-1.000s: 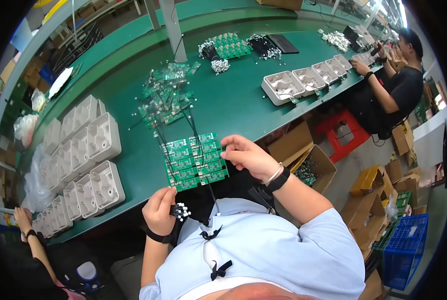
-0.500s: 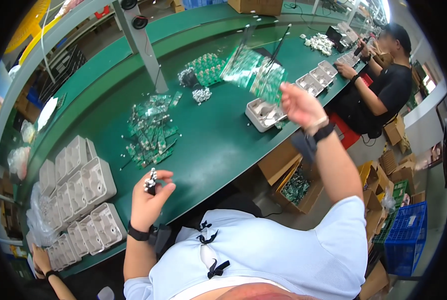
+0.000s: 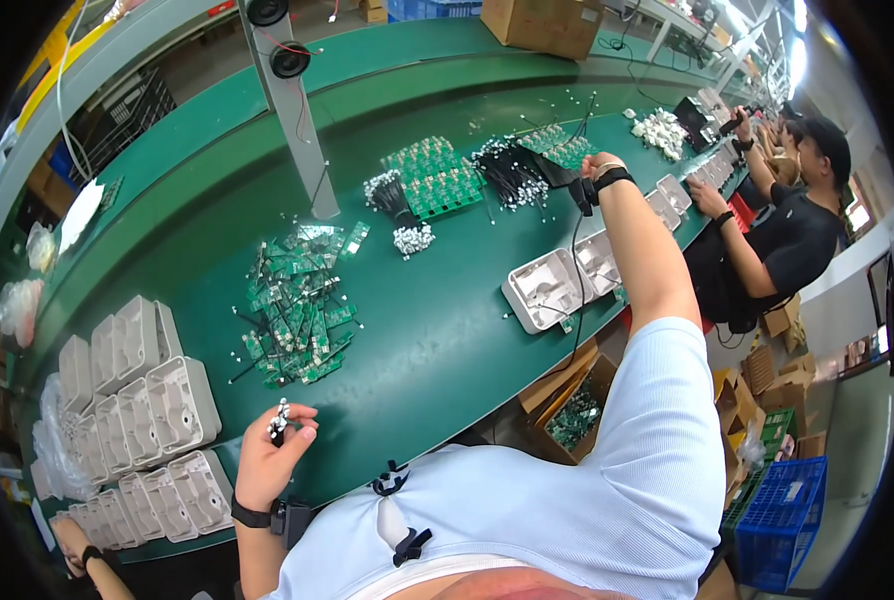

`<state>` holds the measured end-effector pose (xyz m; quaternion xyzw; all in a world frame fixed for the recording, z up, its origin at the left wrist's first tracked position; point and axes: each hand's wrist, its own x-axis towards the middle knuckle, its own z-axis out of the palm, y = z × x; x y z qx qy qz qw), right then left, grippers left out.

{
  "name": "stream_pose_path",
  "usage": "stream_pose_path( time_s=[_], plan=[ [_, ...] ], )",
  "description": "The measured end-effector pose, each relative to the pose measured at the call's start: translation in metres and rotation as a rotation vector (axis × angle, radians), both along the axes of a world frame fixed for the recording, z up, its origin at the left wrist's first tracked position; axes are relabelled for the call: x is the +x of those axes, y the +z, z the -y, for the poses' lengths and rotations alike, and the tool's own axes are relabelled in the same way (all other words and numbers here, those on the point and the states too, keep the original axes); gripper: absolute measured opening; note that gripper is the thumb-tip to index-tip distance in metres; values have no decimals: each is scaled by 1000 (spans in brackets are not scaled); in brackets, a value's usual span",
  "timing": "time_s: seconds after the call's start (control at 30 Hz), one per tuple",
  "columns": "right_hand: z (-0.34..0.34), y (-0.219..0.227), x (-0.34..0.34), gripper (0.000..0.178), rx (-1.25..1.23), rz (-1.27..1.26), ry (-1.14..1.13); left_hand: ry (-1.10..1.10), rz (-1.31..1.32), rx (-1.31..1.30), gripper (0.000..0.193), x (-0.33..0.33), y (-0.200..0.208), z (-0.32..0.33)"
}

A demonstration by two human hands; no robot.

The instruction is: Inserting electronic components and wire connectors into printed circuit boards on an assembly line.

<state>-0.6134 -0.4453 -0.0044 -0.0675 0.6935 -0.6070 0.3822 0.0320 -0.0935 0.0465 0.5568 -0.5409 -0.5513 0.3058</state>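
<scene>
My left hand [image 3: 270, 455], near the table's front edge, is closed around a small bundle of black wires with white connectors [image 3: 280, 416]. My right arm stretches to the far right. There my right hand [image 3: 601, 168] has its fingers curled at the right edge of a tilted green circuit board panel [image 3: 565, 150], which has dark wires sticking up; the fingertips are partly hidden. Beside that panel lies a fan of black wires with white ends [image 3: 512, 175]. A loose heap of small green circuit boards with wires [image 3: 302, 310] lies beyond my left hand.
Green board panels [image 3: 434, 175] and a wire bundle [image 3: 397, 205] lie mid-table. White plastic housings [image 3: 545, 290] line the right front edge; more housings [image 3: 184, 405] stand at left. A co-worker [image 3: 782, 220] sits at right, another person's hand [image 3: 70, 540] is lower left. A metal post [image 3: 302, 130] rises behind.
My right hand has moved away from me with the panel, which was raised over the table and now sits low beside the wires. The view has shifted; my left hand still holds its wires.
</scene>
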Motion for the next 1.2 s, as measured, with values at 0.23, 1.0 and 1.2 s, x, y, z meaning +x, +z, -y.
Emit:
stream_pose_path(
  time_s=[0.23,1.0,1.2],
  plan=[
    [-35,52,67,20,132,-172,350,15,-47,11,21,-6,-1,7],
    [-85,85,230,38,-353,-729,667,86,-311,102,22,31,-6,-18],
    [-220,152,251,34,-431,-667,912,220,-960,329,15,45,-29,-18]
  ],
)
